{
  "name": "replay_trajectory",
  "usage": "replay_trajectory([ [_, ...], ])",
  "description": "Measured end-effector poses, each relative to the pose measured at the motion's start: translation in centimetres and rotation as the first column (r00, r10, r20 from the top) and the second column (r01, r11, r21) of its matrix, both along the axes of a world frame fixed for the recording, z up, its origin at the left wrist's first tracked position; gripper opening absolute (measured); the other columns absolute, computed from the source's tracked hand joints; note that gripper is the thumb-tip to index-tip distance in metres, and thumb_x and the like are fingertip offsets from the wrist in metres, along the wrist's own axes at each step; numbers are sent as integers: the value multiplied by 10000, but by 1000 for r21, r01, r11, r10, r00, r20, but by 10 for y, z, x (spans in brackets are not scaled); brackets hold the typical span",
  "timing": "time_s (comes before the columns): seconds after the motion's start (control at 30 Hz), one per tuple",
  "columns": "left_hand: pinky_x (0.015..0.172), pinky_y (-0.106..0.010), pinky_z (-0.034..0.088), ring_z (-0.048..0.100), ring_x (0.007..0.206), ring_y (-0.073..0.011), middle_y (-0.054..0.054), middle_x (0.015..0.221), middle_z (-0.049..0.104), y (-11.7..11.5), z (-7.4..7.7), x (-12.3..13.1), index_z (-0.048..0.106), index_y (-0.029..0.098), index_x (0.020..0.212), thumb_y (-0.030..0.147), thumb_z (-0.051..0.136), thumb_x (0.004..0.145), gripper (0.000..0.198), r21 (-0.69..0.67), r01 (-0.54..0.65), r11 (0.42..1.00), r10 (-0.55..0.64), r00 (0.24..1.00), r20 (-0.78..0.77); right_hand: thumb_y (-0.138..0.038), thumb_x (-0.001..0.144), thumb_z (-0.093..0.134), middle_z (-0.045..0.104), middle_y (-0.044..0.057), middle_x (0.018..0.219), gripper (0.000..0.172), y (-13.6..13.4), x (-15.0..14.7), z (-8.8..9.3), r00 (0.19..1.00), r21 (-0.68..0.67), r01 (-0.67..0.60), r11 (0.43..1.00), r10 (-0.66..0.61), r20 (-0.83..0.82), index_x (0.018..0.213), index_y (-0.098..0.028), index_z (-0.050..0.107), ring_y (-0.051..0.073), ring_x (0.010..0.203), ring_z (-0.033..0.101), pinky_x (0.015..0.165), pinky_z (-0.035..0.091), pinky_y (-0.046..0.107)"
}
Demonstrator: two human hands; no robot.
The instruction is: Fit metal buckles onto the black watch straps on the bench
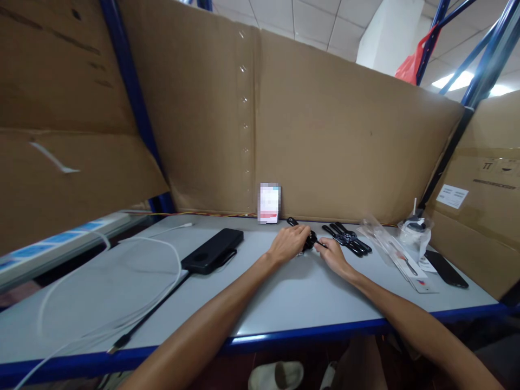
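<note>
Both my hands meet near the back middle of the grey table [284, 303]. My left hand [289, 242] is curled over a small black watch [311, 239], gripping its body. My right hand [331, 253] pinches the same watch's strap end from the right, fingers closed. Just to the right, two or three more black watches [347, 238] lie side by side on the table. One black strap end [292, 221] pokes out behind my left hand.
A black power bank [213, 250] with black and white cables [122, 281] lies left. Clear plastic bags [390, 246], a small white-capped bottle [414, 225] and a black phone [446, 268] lie right. A small white card [269, 203] leans on the cardboard wall [325, 135] behind.
</note>
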State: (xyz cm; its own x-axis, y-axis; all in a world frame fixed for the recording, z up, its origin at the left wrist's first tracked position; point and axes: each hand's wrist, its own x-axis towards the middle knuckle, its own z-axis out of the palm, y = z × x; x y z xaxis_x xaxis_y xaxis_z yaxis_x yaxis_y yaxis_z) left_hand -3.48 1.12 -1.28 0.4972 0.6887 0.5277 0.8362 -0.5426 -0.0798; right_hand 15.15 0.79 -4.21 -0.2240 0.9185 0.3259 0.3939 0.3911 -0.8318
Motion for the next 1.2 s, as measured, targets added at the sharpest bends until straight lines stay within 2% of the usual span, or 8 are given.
replay_trajectory([
  [0.23,652,-282,431,680,894,-224,-100,972,713,-3,0,2,592,180,1037,123,474,974,146,-8,58,998,-58,998,-6,-428,781,571,398,-43,516,311,3,2,2,991,-40,17,999,-22,-130,594,-226,428,134,532,371,547,285,274],
  [0.5,676,-274,467,667,878,-204,-82,938,674,-3,-4,3,587,181,978,125,472,970,128,37,167,985,-163,983,-84,-441,770,576,408,-45,502,309,1,-2,0,991,-104,-23,994,9,-136,586,-222,457,126,501,357,522,264,273],
  [0.63,652,-279,471,652,925,-209,-94,1053,652,-4,-2,1,592,193,1105,202,445,1000,182,105,131,986,-127,991,-46,-418,787,564,417,-45,502,287,-1,-2,3,994,-57,-1,998,-5,-107,599,-216,482,132,512,379,536,277,274],
  [0.73,659,-276,472,629,999,-222,-104,1076,636,-2,0,-3,600,196,1104,213,462,996,176,118,138,983,-131,989,-64,-393,795,553,421,-46,510,275,-1,0,3,997,-47,11,999,-14,-75,601,-213,477,133,523,387,552,280,274],
  [0.87,666,-291,455,634,1001,-239,-119,1037,661,0,3,-4,617,178,1018,250,411,1028,218,64,121,991,-115,989,-90,-378,800,537,432,-38,530,268,-1,0,1,1000,8,20,1000,-20,4,602,-214,463,145,564,405,582,283,276],
  [1.0,669,-309,422,672,852,-239,-115,921,704,-3,3,0,625,185,939,304,332,1052,336,-80,-16,997,15,1000,-7,-332,809,529,477,-19,599,256,-4,0,1,990,151,13,989,-34,136,603,-214,433,157,641,430,629,281,278],
  [1.1,658,-320,403,680,757,-247,-117,873,723,-7,3,4,613,187,996,318,296,1055,348,-177,-107,978,112,993,21,-312,818,526,479,-15,609,257,-3,2,0,977,177,49,983,-84,194,601,-217,426,161,654,426,642,277,279],
  [1.2,663,-320,407,694,795,-254,-136,968,730,-8,4,6,583,182,1086,289,328,1043,280,-172,-61,983,61,998,-5,-317,809,539,473,-19,600,264,3,6,-2,973,174,86,981,-120,198,592,-219,425,163,646,413,640,276,280],
])
